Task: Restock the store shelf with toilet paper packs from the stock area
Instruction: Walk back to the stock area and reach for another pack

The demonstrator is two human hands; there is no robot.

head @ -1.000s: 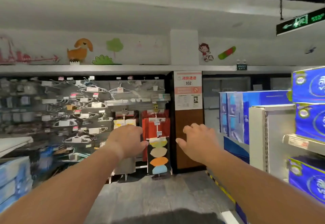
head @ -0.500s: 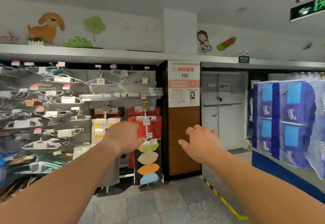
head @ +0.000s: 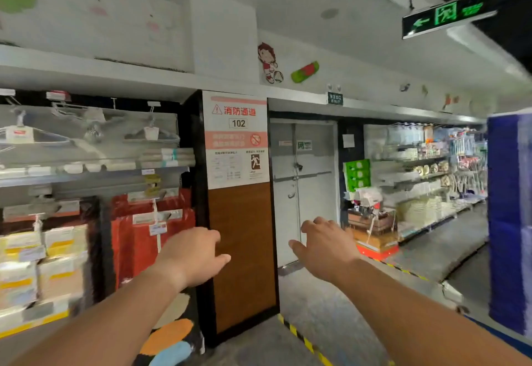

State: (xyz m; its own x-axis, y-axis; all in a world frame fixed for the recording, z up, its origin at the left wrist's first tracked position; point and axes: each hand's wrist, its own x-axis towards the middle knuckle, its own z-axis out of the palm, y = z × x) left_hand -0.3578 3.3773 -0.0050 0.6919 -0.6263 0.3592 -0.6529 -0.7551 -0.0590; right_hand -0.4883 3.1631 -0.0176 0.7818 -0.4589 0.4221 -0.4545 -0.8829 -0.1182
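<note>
My left hand (head: 193, 253) and my right hand (head: 325, 246) are stretched out in front of me at chest height, fingers loosely apart, holding nothing. A blurred stack of blue toilet paper packs (head: 509, 221) stands at the far right edge of the view, well to the right of my right hand. Neither hand touches any pack.
A brown pillar with a fire-exit notice (head: 239, 193) stands straight ahead, a grey exit door (head: 305, 187) to its right. Hanger and red-goods shelves (head: 86, 181) fill the left. An aisle with housewares shelves (head: 426, 175) runs off right. Yellow-black tape (head: 302, 339) marks the floor.
The view has swung to the right: the hanger shelves slid left, the exit door and the right aisle came into sight. Both hands stay outstretched and empty.
</note>
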